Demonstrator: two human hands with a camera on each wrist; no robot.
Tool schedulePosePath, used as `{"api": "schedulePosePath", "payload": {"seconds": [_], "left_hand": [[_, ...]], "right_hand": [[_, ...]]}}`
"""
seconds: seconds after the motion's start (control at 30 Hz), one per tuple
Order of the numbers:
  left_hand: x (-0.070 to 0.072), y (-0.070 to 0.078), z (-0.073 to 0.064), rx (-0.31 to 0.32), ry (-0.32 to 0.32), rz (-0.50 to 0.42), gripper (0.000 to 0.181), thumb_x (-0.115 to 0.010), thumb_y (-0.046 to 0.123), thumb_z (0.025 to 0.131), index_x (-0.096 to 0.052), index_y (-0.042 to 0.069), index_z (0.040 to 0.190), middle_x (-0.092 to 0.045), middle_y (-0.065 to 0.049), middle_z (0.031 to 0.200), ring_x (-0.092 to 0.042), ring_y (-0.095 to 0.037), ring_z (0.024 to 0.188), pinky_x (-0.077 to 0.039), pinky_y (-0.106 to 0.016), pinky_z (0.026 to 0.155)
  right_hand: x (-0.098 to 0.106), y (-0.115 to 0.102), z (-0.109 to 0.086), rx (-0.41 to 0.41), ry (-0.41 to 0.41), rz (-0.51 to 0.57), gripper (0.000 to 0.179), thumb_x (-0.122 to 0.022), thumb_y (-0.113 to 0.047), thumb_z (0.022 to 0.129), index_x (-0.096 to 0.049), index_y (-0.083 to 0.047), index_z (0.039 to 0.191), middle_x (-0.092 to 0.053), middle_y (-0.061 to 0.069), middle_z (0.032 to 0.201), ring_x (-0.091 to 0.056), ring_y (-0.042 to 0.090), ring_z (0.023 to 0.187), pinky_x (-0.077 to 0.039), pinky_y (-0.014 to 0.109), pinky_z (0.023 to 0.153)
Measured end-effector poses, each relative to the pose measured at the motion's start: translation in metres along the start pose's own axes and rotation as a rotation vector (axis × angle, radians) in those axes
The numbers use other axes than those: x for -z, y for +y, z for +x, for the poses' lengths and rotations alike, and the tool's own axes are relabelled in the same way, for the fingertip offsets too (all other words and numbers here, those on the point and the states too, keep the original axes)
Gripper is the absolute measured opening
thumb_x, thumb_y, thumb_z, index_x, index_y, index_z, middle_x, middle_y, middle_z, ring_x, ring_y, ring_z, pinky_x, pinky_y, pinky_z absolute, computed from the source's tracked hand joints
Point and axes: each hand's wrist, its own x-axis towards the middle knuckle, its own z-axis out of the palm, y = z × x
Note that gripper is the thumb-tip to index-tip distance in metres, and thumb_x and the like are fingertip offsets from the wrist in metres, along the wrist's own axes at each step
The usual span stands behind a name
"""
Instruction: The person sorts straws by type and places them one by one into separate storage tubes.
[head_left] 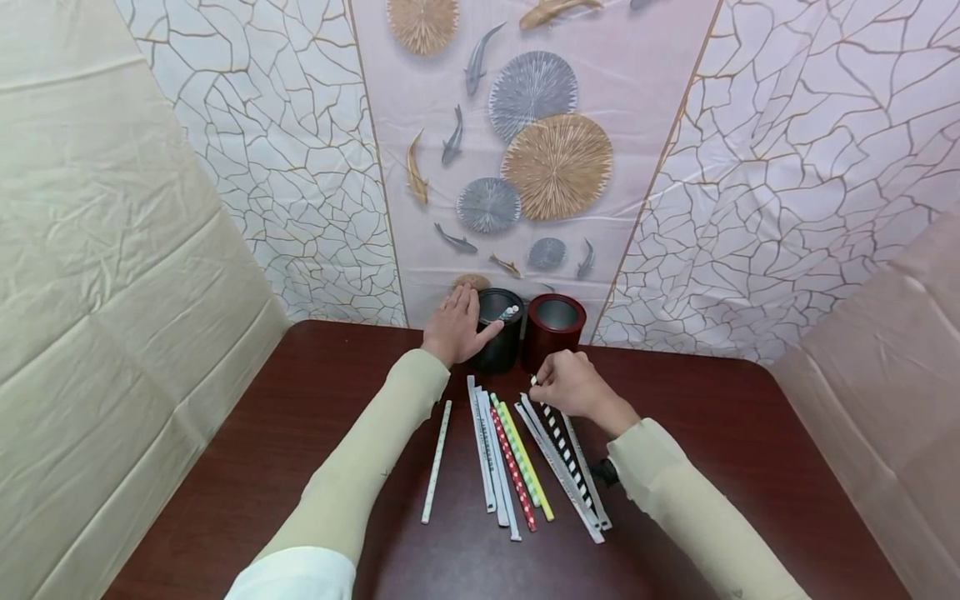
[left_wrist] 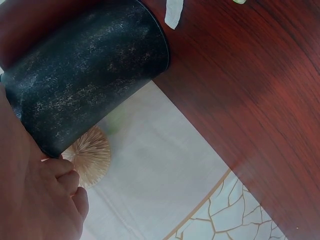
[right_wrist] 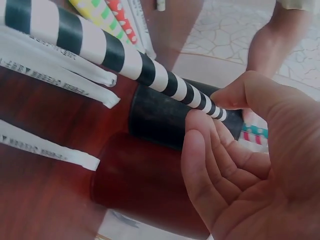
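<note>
My right hand [head_left: 573,383] pinches the far end of a black-and-white striped paper straw [right_wrist: 117,55] between thumb and fingertips; its near end lies among the wrapped straws [head_left: 558,467]. My left hand [head_left: 457,323] rests at the left rim of a black cup [left_wrist: 95,70], fingers nearly straight and thumb spread toward the front. Several patterned straws [right_wrist: 255,134] stand inside this cup, their ends showing over the rim. Right beside it is a dark red cup [head_left: 553,337], close behind my right hand. Part of the black cup's rim is hidden by my left hand.
Between my arms lie a red dotted straw [head_left: 513,467], a green-patterned straw [head_left: 517,450], a yellow straw [head_left: 528,462] and more white wrapped straws [head_left: 483,450]. A pale dotted straw [head_left: 437,462] lies apart at left. Behind the cups, a patterned cloth [head_left: 555,242] hangs at the table's far edge.
</note>
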Motion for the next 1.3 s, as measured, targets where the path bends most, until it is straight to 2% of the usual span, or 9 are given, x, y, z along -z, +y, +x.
{"api": "schedulePosePath", "payload": {"seconds": [0.2, 0.33, 0.57, 0.77, 0.97, 1.17, 1.3], "left_hand": [[0.0, 0.0, 0.001, 0.0, -0.003, 0.003, 0.09, -0.022, 0.069, 0.109, -0.016, 0.002, 0.169, -0.013, -0.017, 0.178, -0.012, -0.028, 0.167, -0.017, -0.041, 0.136], [0.001, -0.001, 0.001, -0.001, -0.004, 0.003, 0.09, -0.022, 0.069, 0.109, -0.015, 0.002, 0.169, -0.013, -0.017, 0.178, -0.012, -0.028, 0.167, -0.017, -0.041, 0.136], [0.001, -0.002, 0.0, -0.002, 0.002, 0.004, 0.09, -0.023, 0.069, 0.109, -0.016, 0.001, 0.169, -0.014, -0.018, 0.178, -0.013, -0.029, 0.167, -0.018, -0.041, 0.136], [0.001, -0.001, 0.0, -0.006, 0.003, 0.004, 0.09, -0.023, 0.068, 0.109, -0.017, 0.002, 0.169, -0.015, -0.017, 0.178, -0.014, -0.028, 0.167, -0.018, -0.041, 0.136], [0.001, -0.001, 0.001, -0.007, 0.005, 0.017, 0.09, -0.022, 0.069, 0.109, -0.017, 0.002, 0.169, -0.015, -0.017, 0.178, -0.015, -0.029, 0.167, -0.019, -0.041, 0.136], [0.0, -0.001, 0.001, -0.009, -0.002, 0.033, 0.09, -0.02, 0.069, 0.109, -0.017, 0.002, 0.169, -0.015, -0.017, 0.178, -0.014, -0.028, 0.167, -0.018, -0.041, 0.136], [0.001, 0.0, 0.001, -0.01, -0.011, 0.035, 0.09, -0.019, 0.069, 0.109, -0.016, 0.002, 0.169, -0.014, -0.017, 0.178, -0.014, -0.028, 0.167, -0.018, -0.04, 0.136]], "right_hand": [[0.018, -0.008, -0.006, 0.03, 0.04, -0.011, 0.011, -0.074, -0.016, 0.091, -0.072, -0.005, 0.094, -0.075, 0.004, 0.083, -0.065, 0.011, 0.065, -0.056, 0.029, 0.064], [0.031, -0.017, -0.007, 0.074, 0.09, -0.044, 0.01, -0.073, -0.016, 0.09, -0.072, -0.007, 0.092, -0.076, 0.003, 0.084, -0.068, 0.009, 0.069, -0.059, 0.032, 0.069], [0.054, -0.033, -0.007, 0.13, 0.182, -0.037, 0.01, -0.074, -0.014, 0.089, -0.073, -0.005, 0.094, -0.077, 0.006, 0.086, -0.071, 0.012, 0.075, -0.06, 0.032, 0.072], [0.074, -0.048, -0.009, 0.197, 0.286, -0.039, 0.009, -0.075, -0.01, 0.087, -0.073, -0.004, 0.093, -0.076, 0.007, 0.083, -0.072, 0.016, 0.074, -0.059, 0.028, 0.069], [0.091, -0.06, -0.008, 0.325, 0.409, -0.031, 0.009, -0.076, -0.005, 0.087, -0.072, 0.0, 0.093, -0.076, 0.011, 0.082, -0.073, 0.02, 0.071, -0.059, 0.021, 0.067], [0.108, -0.075, -0.008, 0.429, 0.538, -0.002, 0.009, -0.077, -0.001, 0.086, -0.071, 0.001, 0.091, -0.076, 0.012, 0.079, -0.073, 0.021, 0.068, -0.055, 0.009, 0.063], [0.122, -0.086, -0.009, 0.469, 0.616, 0.007, 0.009, -0.078, -0.001, 0.085, -0.071, 0.002, 0.091, -0.077, 0.012, 0.079, -0.074, 0.021, 0.067, -0.055, 0.009, 0.064]]}}
